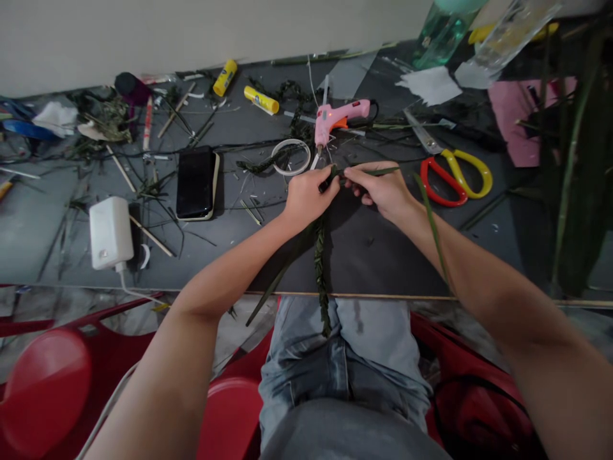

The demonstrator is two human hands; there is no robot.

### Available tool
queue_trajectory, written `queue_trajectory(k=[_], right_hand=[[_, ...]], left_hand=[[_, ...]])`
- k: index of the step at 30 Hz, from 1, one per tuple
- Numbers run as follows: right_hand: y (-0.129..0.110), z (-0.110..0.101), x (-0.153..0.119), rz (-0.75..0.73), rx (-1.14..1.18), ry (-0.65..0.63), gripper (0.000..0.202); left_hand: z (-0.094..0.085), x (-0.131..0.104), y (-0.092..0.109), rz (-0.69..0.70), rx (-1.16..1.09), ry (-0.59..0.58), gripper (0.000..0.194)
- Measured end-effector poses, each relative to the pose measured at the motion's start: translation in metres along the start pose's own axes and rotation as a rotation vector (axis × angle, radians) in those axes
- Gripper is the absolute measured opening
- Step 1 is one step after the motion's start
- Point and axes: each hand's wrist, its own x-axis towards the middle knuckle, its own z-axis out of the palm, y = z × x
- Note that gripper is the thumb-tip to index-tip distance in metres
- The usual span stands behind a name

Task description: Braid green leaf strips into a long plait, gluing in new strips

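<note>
A braided strand of dark green leaf [320, 262] hangs from my left hand [309, 193] over the table edge onto the lap. The fingers of my left hand are closed round its top end, near a small black thing. Close to its right, my right hand [380, 188] pinches a green leaf strip, part of which sticks out to the right above the hand. Another long strip [433, 227] crosses over the right forearm. Just beyond the hands lies a pink glue gun [328, 121], its nozzle towards them, beside a white tape ring [291, 158].
Red and yellow scissors [454, 172] lie right of my right hand. To the left are a black phone [195, 183], a white adapter [111, 233] and scattered leaf scraps. Yellow glue sticks [261, 100] and bottles [443, 35] stand or lie towards the back.
</note>
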Motion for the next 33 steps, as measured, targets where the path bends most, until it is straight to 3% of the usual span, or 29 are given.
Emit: queue_trajectory(k=[3,9,17,24,33], right_hand=[[0.005,-0.003,0.003,-0.025,0.036,-0.041,0.01],[0.023,-0.004,0.007,-0.291,-0.014,-0.038,0.025],[0.016,0.001,0.001,-0.211,0.074,-0.062,0.03],[0.023,-0.006,0.011,-0.301,0.007,-0.043,0.034],[0.017,-0.003,0.004,-0.298,-0.078,-0.014,0.034]], left_hand=[[0.001,0.0,-0.001,0.005,-0.001,0.016,0.018],[0.0,0.002,-0.001,-0.004,0.009,-0.008,0.015],[0.003,0.001,-0.005,0.081,0.043,-0.021,0.016],[0.004,-0.001,-0.006,0.133,-0.087,0.034,0.026],[0.001,0.0,-0.006,0.115,-0.23,-0.027,0.026]])
